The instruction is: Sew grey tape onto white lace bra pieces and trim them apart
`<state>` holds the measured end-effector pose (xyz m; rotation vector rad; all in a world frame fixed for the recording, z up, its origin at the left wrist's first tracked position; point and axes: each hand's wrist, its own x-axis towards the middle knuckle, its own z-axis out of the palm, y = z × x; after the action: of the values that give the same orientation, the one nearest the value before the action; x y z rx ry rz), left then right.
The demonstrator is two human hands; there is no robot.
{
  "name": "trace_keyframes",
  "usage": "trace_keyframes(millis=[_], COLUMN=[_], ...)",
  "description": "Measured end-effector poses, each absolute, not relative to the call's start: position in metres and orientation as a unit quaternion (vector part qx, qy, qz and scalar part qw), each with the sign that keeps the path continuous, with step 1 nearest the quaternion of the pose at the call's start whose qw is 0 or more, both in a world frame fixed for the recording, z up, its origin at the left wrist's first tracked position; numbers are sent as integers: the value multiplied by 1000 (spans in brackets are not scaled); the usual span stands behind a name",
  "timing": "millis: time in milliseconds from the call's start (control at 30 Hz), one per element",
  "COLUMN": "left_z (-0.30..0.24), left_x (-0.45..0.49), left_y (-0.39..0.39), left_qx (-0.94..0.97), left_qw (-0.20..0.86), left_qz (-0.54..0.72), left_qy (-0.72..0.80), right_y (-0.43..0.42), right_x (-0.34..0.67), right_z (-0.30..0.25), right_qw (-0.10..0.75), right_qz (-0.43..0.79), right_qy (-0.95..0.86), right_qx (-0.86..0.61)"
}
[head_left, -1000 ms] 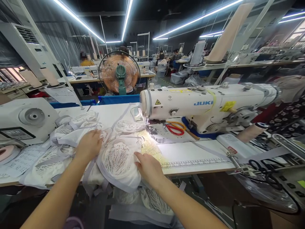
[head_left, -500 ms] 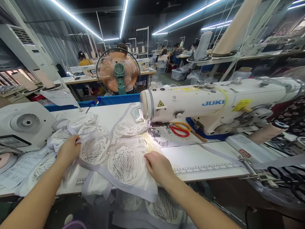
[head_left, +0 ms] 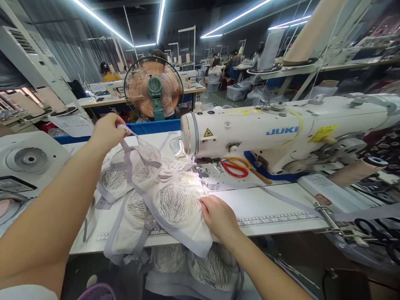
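White lace bras with pale grey edging lie in a joined heap left of the sewing machine [head_left: 237,131]. My left hand [head_left: 108,131] is raised over the back of the heap, its fingers pinched on a pale strap end of one bra [head_left: 145,156]. Lower and to the right, my right hand [head_left: 220,216] pinches the side edge of a lace bra cup [head_left: 176,198], near the table's front. The upper edge of that cup runs to the lit needle area [head_left: 193,164]. More lace pieces [head_left: 206,266] hang below the table edge.
Scissors with red and orange handles [head_left: 236,167] lie on the machine bed. A ruler strip [head_left: 275,218] runs along the front of the table. Another machine head [head_left: 31,160] stands left; a large fan [head_left: 153,87] is beyond the table. Black scissors [head_left: 378,233] are far right.
My left hand has risen and moved away from me, lifting the strap and drawing the bras on the left together. My right hand has shifted slightly right, still holding the cup edge.
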<state>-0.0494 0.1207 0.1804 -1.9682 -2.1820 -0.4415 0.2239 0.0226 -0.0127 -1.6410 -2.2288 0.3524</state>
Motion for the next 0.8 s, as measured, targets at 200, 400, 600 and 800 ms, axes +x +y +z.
trace_keyframes(millis=[200, 400, 600, 800], left_z=[125, 34, 2, 6], left_x=[10, 56, 34, 40], left_y=[82, 96, 95, 89], left_qx=[-775, -949, -939, -932], left_qw=[51, 60, 98, 101], left_qz=[8, 2, -20, 13], left_qy=[-630, -310, -328, -349], right_y=[30, 31, 30, 31], right_x=[227, 232, 233, 235], right_z=[-22, -32, -36, -33], right_qw=[177, 212, 255, 278], right_qz=[131, 109, 110, 120], right_qy=[-803, -821, -844, -839], right_qx=[-555, -518, -459, -453])
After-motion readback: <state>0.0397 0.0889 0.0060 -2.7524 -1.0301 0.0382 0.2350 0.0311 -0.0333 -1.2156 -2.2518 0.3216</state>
